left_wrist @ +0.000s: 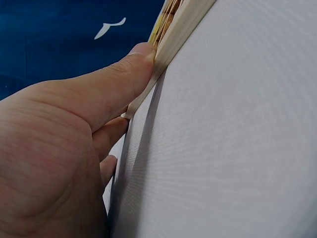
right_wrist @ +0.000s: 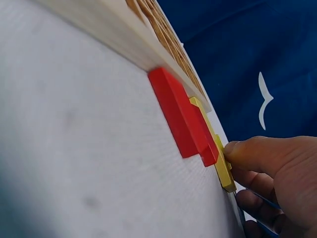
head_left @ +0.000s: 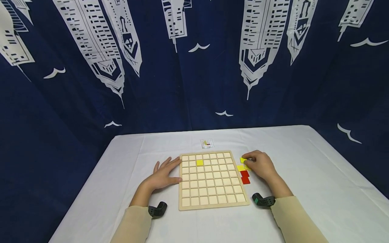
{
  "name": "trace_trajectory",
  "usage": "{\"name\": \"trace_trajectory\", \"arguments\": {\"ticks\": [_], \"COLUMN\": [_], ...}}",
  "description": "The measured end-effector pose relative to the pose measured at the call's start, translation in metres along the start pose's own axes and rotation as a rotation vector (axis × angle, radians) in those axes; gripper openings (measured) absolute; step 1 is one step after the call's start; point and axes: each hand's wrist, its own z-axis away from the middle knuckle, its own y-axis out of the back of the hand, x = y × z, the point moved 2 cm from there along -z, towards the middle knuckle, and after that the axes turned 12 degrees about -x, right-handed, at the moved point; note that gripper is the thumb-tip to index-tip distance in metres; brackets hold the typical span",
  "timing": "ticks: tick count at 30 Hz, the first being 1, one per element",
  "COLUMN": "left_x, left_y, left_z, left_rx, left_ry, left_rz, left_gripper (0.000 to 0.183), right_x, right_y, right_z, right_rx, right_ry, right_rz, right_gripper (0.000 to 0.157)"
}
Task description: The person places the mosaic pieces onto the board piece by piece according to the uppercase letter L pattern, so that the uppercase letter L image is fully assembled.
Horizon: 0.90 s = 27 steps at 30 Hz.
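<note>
A square wooden grid board (head_left: pixel 214 182) lies flat on the table, and one yellow tile (head_left: pixel 199 162) sits in a cell near its far side. My left hand (head_left: pixel 161 178) rests at the board's left edge, fingers spread, with thumb and fingertips touching the rim. Just off the board's right side, my right hand (head_left: pixel 260 164) pinches a yellow tile (head_left: pixel 242 160) between thumb and index finger. More yellow tiles (head_left: pixel 240 168) lie beside and partly under that hand. Nearer to me are two red tiles (head_left: pixel 245 180), touching each other; the right wrist view shows them (right_wrist: pixel 178 116) close to the board's side.
A small printed card (head_left: pixel 207 143) with a coloured grid pattern lies beyond the board's far edge. White cloth covers the table (head_left: pixel 313 168). Behind it hangs a dark blue curtain (head_left: pixel 194 87) printed with white buildings and birds.
</note>
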Motion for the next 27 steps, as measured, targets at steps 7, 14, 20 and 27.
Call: {"name": "trace_trajectory", "arguments": {"ticks": [7,14,20,27], "left_x": [0.0015,0.0006,0.0011,0.0007], "left_y": [0.0013,0.0011,0.0011,0.0008], "left_z": [0.0004,0.0007,0.0010,0.0005], "left_rx": [-0.001,-0.002,0.001,0.003], "left_ry": [0.003,-0.002,0.000,0.005], "left_rz": [-0.006,-0.007,-0.005,-0.011], "left_gripper": [0.079,0.079,0.079,0.079], "right_x": [-0.0046,-0.0075,-0.0092,-0.0099], "right_y": [-0.0025,-0.0045,-0.0056,-0.0065], "right_z": [-0.0016,-0.0016,-0.0033,-0.0036], "right_rx": [-0.008,-0.001,0.012,0.006], "right_ry": [-0.039,-0.073,-0.095,-0.102], "right_rz": [0.015,0.034,0.060,0.060], "right_gripper": [0.028,0.027,0.029,0.029]}}
